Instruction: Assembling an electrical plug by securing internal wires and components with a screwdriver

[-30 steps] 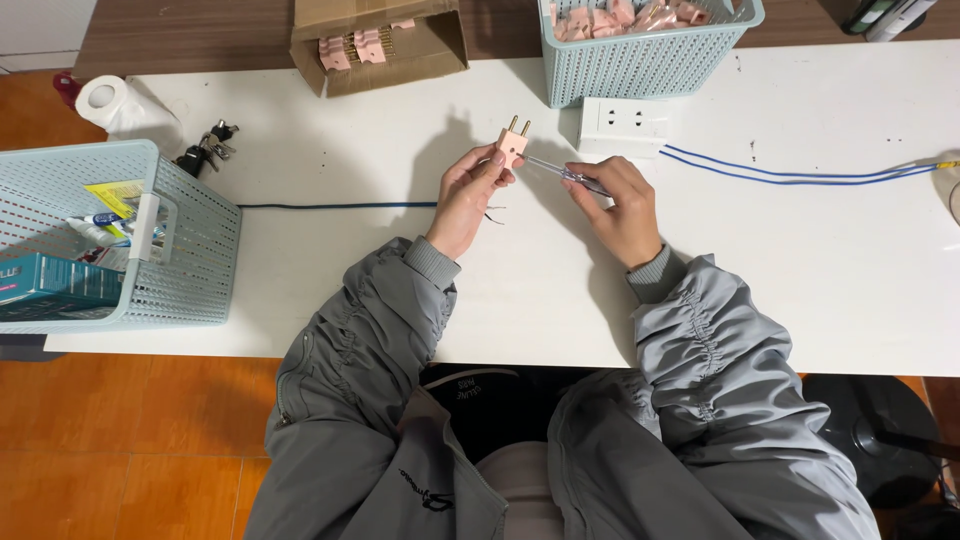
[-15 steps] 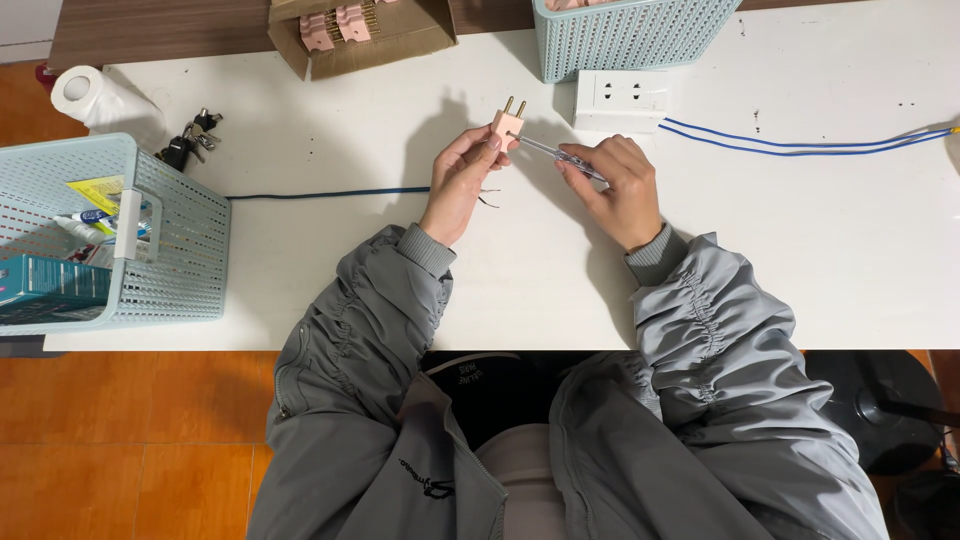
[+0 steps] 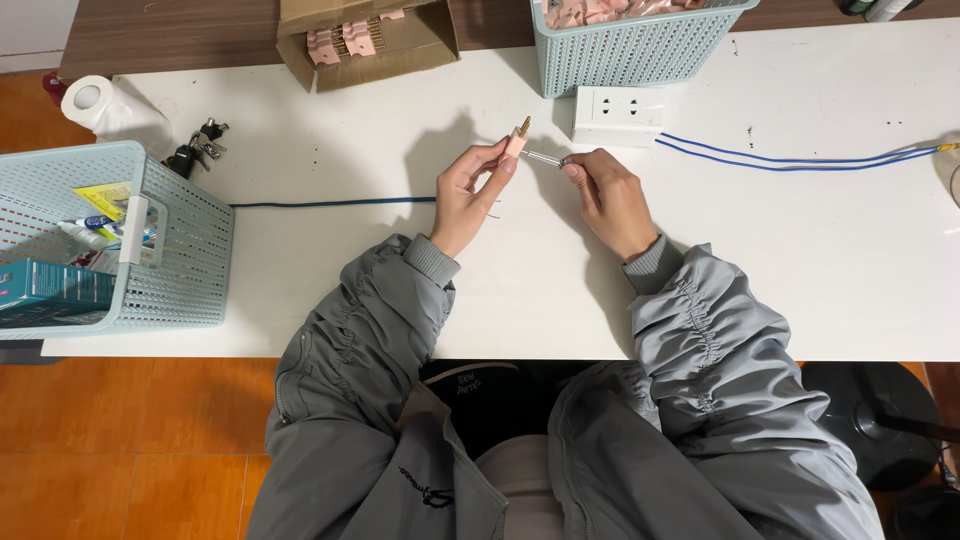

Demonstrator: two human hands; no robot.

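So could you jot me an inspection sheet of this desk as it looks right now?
Surface: white table, mostly bare in front.
Job's things: pink plug with brass prongs; thin screwdriver tip at the plug.
Clutter: two blue baskets, cardboard box, tissue roll, keys, white socket strip.
Hands: left hand pinches the plug; right hand holds the screwdriver.
Cables: dark blue cable; blue wire pair.
Surroundings: orange floor.

2 baskets (image 3: 190, 250), 1 cardboard box (image 3: 420, 50), 1 socket strip (image 3: 617, 115), 1 tissue roll (image 3: 95, 100), 1 plug (image 3: 515, 143)
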